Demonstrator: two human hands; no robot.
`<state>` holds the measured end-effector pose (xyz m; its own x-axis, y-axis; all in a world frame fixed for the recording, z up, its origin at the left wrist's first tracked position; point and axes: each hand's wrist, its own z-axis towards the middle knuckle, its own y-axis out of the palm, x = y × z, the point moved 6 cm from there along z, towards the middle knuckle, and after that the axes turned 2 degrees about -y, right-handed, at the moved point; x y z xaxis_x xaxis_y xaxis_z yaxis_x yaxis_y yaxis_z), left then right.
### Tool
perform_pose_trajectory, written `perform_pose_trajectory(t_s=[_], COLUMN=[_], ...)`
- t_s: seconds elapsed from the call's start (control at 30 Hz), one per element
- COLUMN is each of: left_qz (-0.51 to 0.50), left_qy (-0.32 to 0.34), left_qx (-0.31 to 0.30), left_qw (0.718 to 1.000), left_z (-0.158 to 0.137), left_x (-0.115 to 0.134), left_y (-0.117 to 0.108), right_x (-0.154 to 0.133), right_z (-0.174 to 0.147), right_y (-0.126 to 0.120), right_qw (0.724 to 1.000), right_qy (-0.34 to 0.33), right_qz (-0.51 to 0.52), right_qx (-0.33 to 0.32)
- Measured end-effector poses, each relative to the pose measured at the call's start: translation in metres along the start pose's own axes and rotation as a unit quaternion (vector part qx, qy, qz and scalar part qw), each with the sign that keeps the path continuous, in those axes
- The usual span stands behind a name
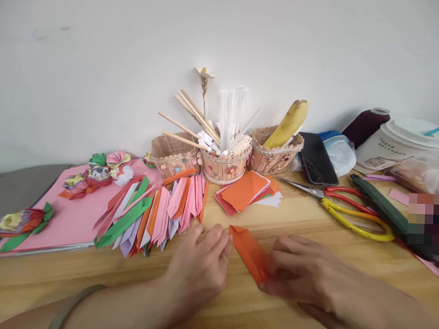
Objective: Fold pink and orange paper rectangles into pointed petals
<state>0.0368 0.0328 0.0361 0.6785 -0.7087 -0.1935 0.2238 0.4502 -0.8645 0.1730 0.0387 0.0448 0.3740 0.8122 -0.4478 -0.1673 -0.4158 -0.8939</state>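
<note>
Orange paper strip (247, 253), folded, held at the counter (101, 276).
Near end is pinched by the right hand (305, 270), blurred; far corner is met by the curled left hand (200, 263), whose grip cannot be told. Folded paper pieces (162, 213) are ranged to the left; loose sheets (242, 192), orange uppermost, are piled beyond, near scissors (317, 192).

you're facing a pale, plain wall (129, 68) now, faint smudges (65, 28) high on the left, soft light across it, wood-grained table (62, 269) spreading below you.
</note>
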Motion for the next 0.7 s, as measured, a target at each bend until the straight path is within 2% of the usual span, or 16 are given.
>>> perform_pose_trajectory(t_s=[0.1, 0.2, 0.27, 0.33, 0.4, 0.43, 0.6, 0.7], left_qz=[-0.062, -0.107, -0.126, -0.151, -0.183, -0.2, -0.251, -0.272], left_qy=[-0.054, -0.072, -0.071, -0.069, -0.07, -0.073, -0.1, -0.098], left_qx=[-0.034, -0.086, -0.119, -0.132, -0.123, -0.113, -0.045, -0.003], left_qw=[0.996, 0.988, 0.982, 0.977, 0.973, 0.971, 0.962, 0.957], left_z=[0.003, 0.005, 0.005, 0.006, 0.006, 0.006, 0.005, 0.005], left_x=[-0.007, -0.009, -0.009, -0.01, -0.012, -0.013, -0.02, -0.02], left_y=[0.004, 0.01, 0.014, 0.017, 0.016, 0.016, 0.011, 0.006], right_x=[-0.012, -0.017, -0.015, -0.007, 0.006, 0.011, 0.02, 0.022], right_z=[0.007, 0.009, 0.008, 0.005, 0.0, -0.002, 0.001, 0.0], right_y=[0.007, 0.009, 0.006, -0.002, -0.01, -0.011, 0.001, 0.003], right_qw=[1.0, 0.999, 0.999, 0.995, 0.985, 0.981, 0.983, 0.979], right_qy=[-0.014, -0.019, -0.027, -0.02, 0.016, 0.029, 0.017, 0.04], right_qz=[0.003, 0.029, 0.043, 0.028, -0.016, -0.039, -0.11, -0.14], right_qx=[-0.012, -0.018, 0.014, 0.089, 0.17, 0.186, 0.144, 0.144])
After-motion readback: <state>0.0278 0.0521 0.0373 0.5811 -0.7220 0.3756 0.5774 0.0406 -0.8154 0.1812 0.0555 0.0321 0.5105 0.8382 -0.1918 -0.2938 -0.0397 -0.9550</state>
